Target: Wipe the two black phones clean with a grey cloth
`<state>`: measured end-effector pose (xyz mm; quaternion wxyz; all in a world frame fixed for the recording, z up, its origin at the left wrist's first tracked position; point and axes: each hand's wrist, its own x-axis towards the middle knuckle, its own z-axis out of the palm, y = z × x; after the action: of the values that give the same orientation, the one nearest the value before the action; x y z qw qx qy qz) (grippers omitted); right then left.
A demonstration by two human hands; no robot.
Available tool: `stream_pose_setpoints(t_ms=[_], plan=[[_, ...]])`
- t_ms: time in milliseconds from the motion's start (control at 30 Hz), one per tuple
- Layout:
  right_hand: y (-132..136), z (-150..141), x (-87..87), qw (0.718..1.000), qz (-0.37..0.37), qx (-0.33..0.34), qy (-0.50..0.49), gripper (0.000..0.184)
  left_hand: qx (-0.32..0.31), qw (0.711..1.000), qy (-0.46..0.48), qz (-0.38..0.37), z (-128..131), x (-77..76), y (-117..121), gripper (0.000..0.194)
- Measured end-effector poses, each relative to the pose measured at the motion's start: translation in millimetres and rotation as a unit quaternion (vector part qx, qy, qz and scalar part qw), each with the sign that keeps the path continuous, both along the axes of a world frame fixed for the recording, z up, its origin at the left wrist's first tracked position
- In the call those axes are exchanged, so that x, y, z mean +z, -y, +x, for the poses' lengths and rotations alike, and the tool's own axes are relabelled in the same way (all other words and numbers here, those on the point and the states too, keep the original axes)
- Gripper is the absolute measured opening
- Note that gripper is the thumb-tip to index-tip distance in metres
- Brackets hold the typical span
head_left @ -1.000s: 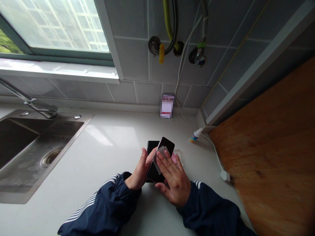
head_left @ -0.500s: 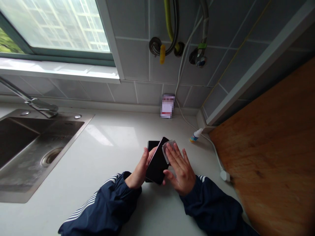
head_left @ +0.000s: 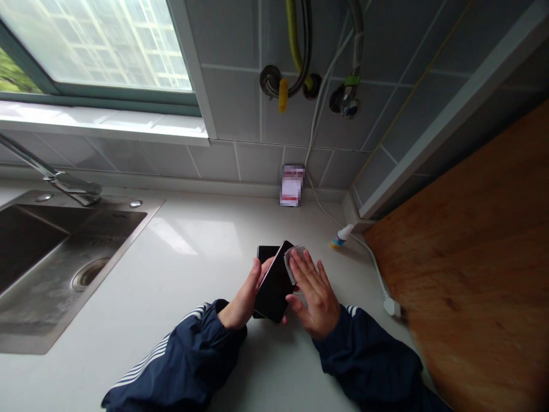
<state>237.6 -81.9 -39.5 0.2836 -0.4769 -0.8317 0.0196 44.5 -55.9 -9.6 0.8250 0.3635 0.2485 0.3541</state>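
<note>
My left hand (head_left: 244, 297) grips a black smartphone (head_left: 275, 293) by its left edge, thumb along the side, and the phone is tilted with its glossy face up. Flat fingers of my right hand (head_left: 316, 300) press a folded grey cloth (head_left: 290, 268) against the phone's upper right part. Part of the cloth is hidden under those fingers. Beneath the phone lies another dark, flat rectangular thing (head_left: 266, 250), mostly covered; its kind cannot be made out.
A small white-capped bottle (head_left: 342, 236) stands on the white counter (head_left: 206, 274), right of my hands. A blurred box (head_left: 291, 186) leans by the tiled wall. The steel sink (head_left: 103, 274) is at left, a white cable and plug (head_left: 392, 306) and a wooden board (head_left: 472, 257) at right.
My right hand and the cloth have shifted very slightly down and to the right on the phone. The phone has moved barely at all in my left hand.
</note>
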Motion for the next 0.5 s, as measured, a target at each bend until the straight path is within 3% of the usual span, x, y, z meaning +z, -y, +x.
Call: stream_pose_setpoints(t_ms=[500], plan=[[-1.4, -0.3, -0.5, 1.0, -0.008, -0.007, -0.014, 0.069, -0.025, 0.999, -0.039, 0.0, -2.9, -2.4, 0.5, 0.075]])
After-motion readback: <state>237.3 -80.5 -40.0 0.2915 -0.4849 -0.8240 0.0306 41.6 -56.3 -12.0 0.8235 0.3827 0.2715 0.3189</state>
